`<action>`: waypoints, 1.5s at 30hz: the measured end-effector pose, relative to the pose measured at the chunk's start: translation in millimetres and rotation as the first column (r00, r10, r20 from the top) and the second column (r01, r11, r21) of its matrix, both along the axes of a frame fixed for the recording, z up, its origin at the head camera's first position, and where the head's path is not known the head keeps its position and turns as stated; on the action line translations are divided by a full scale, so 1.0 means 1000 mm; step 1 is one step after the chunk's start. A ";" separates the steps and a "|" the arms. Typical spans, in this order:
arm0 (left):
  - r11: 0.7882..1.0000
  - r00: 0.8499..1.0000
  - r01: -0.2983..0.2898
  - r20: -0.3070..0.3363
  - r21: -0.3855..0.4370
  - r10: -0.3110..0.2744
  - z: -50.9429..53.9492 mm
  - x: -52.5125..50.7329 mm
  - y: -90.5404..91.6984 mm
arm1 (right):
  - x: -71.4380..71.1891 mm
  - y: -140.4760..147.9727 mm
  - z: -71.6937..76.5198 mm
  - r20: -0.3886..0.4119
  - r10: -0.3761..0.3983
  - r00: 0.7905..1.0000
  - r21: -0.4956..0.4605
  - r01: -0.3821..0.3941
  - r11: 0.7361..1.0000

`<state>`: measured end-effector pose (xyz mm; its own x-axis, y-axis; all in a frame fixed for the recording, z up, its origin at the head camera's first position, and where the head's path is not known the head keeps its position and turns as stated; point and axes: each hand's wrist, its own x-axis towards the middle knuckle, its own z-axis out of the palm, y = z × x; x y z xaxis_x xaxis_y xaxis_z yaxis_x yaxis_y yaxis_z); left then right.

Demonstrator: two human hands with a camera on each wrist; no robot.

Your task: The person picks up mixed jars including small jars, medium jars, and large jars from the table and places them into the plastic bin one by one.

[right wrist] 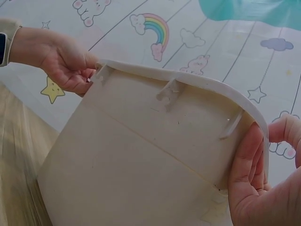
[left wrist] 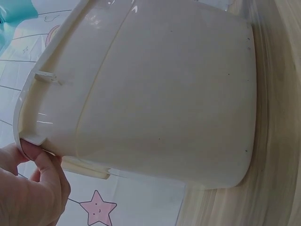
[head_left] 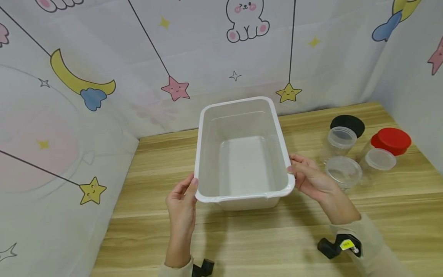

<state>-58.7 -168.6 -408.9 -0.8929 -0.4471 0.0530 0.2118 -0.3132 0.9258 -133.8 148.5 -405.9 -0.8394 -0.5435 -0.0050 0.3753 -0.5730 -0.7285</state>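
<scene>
Clearly, the white bin was directly in front of the person, over the wooden surface, and it lay between the two hands, with neither of them really nearer, because both were touching it. Its longer direction, as I judged it, ran away from the person toward the patterned curtain, so that one of the short sides faced the body. The left hand was at the near left corner, and the right hand was near the opposite corner, on the right side, slightly farther forward. Each of them pinched the rim, with the thumb above and the bent fingers below, leaving a gap only as wide as the plastic lip. The rim did not look quite square to the person; its right near corner seemed a little farther away. Whether the whole bottom rested on the surface, I could not tell. Beyond the right hand stood a group of clear jars, among them one with a black lid and one with a red lid, so the right hand was the one closer to them.
</scene>
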 end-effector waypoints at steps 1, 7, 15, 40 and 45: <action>1.000 1.000 0.002 -0.001 0.001 -0.002 0.000 0.000 0.000 | 0.000 0.000 0.000 -0.001 0.001 1.000 0.001 -0.001 1.000; 1.000 1.000 -0.001 0.012 0.006 0.001 0.001 0.000 0.003 | 0.000 0.003 0.000 0.009 0.011 1.000 -0.015 -0.011 1.000; 1.000 1.000 0.008 0.008 0.006 -0.008 0.001 0.001 0.006 | 0.001 0.006 0.000 0.021 0.003 1.000 -0.015 -0.003 1.000; 0.999 0.999 0.032 0.017 -0.002 -0.032 0.001 0.000 0.014 | -0.001 0.020 0.000 0.000 0.004 1.000 0.030 -0.004 1.000; 0.999 0.999 0.035 0.025 -0.001 -0.035 0.001 0.000 0.016 | -0.003 0.023 0.000 -0.012 0.017 1.000 0.028 -0.017 0.999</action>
